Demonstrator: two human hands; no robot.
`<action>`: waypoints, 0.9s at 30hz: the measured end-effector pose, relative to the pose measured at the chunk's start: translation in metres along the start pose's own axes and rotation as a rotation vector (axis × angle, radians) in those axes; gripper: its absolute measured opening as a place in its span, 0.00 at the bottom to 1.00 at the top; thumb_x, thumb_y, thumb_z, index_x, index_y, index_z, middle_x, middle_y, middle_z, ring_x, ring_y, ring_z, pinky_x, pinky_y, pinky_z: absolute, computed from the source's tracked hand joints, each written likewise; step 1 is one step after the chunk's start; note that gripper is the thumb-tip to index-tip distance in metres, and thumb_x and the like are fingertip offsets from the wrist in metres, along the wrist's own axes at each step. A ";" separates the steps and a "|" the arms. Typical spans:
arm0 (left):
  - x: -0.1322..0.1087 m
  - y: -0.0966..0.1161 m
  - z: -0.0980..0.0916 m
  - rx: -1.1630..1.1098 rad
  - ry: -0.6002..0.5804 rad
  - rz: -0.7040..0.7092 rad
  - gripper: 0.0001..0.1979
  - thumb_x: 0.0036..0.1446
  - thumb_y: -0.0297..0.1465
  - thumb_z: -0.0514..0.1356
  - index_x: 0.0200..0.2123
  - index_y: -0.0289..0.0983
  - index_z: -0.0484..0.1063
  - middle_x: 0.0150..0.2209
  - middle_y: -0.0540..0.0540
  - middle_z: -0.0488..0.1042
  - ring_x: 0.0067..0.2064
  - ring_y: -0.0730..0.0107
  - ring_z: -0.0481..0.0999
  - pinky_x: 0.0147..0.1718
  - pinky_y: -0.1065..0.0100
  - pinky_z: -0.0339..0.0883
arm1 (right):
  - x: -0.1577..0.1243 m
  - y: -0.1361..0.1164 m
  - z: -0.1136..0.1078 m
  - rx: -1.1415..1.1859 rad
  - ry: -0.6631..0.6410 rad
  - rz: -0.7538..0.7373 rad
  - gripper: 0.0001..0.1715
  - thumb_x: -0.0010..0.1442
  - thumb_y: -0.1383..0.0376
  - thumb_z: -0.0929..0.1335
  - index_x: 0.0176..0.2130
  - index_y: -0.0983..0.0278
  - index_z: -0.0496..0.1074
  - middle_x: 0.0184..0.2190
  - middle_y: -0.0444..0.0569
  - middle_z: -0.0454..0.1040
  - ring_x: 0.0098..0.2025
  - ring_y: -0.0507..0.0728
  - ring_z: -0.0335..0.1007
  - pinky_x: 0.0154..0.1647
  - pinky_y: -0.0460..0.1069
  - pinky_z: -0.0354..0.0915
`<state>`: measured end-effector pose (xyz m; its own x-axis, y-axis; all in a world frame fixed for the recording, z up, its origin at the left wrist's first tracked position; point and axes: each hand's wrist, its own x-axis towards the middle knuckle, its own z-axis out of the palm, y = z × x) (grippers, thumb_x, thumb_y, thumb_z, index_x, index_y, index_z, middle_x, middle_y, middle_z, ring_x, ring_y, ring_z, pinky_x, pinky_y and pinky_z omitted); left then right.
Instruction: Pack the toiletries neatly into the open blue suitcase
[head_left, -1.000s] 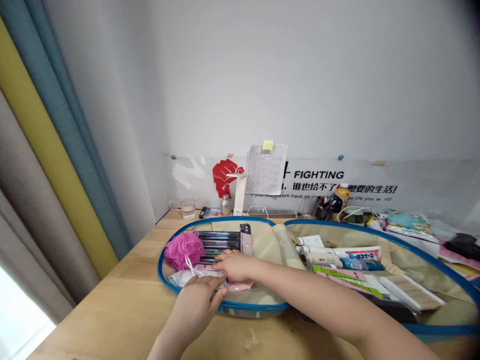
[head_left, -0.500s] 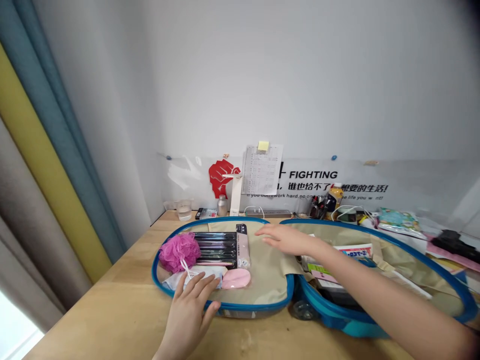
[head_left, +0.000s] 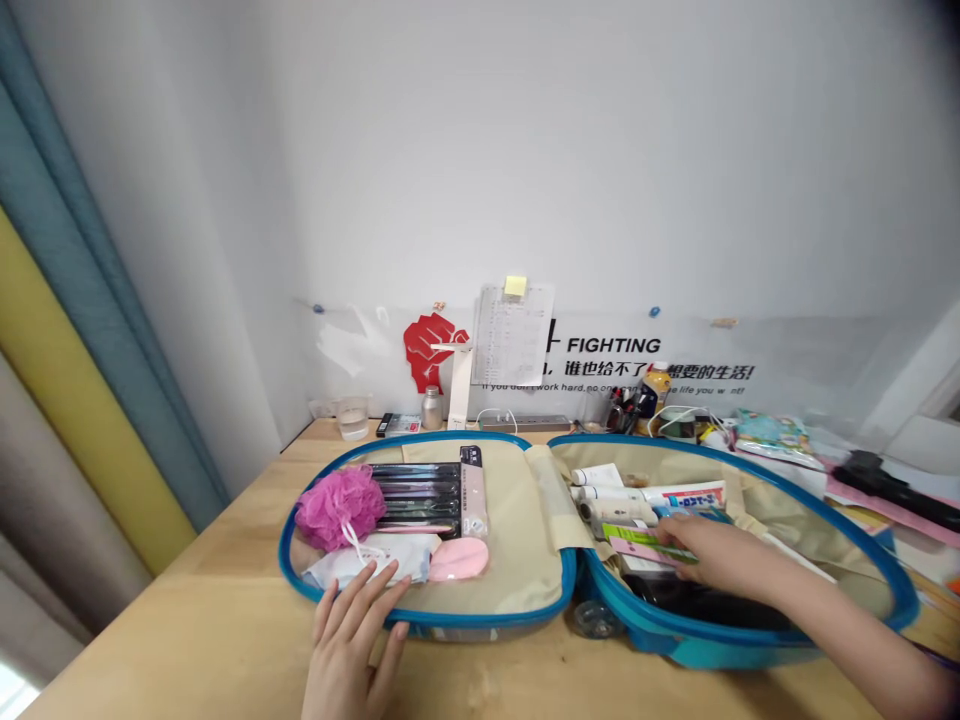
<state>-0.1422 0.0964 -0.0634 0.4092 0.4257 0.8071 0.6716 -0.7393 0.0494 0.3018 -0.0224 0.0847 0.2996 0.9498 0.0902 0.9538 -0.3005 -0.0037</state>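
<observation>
An open hard-rimmed blue suitcase (head_left: 480,617) with beige lining lies on the desk. In its left half sit a pink mesh bath pouf (head_left: 331,510), a pack of toothbrushes (head_left: 414,496), a white packet (head_left: 358,566) and a pink round sponge (head_left: 459,560). My left hand (head_left: 346,645) rests open at the front rim near the packet, holding nothing. My right hand (head_left: 712,555) lies in the right half on a green and pink package (head_left: 637,545), beside a toothpaste tube (head_left: 684,495) and several white tubes (head_left: 600,495). Its fingers hide part of the package.
The suitcase fills the middle of a wooden desk (head_left: 217,610), with a front edge close by. Behind it stand a water glass (head_left: 352,418), a juice bottle (head_left: 656,392) and cables. Bags and papers (head_left: 780,440) pile up at the right. Curtains hang at the left.
My right hand has moved from the left half across to the toiletries in the right half. My left hand has slid back to the front rim. The view has turned slightly.
</observation>
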 end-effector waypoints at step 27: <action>-0.003 0.005 0.001 -0.064 -0.053 -0.074 0.18 0.60 0.34 0.56 0.53 0.49 0.72 0.54 0.50 0.76 0.56 0.63 0.73 0.61 0.59 0.54 | 0.092 -0.218 -0.012 0.242 -0.215 -0.567 0.07 0.61 0.64 0.66 0.39 0.64 0.72 0.38 0.46 0.76 0.39 0.52 0.71 0.43 0.50 0.66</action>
<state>-0.1394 0.0926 -0.0662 0.3927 0.5061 0.7678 0.6610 -0.7359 0.1470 0.1209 0.1299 0.1062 -0.2773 0.9591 -0.0568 0.9361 0.2564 -0.2406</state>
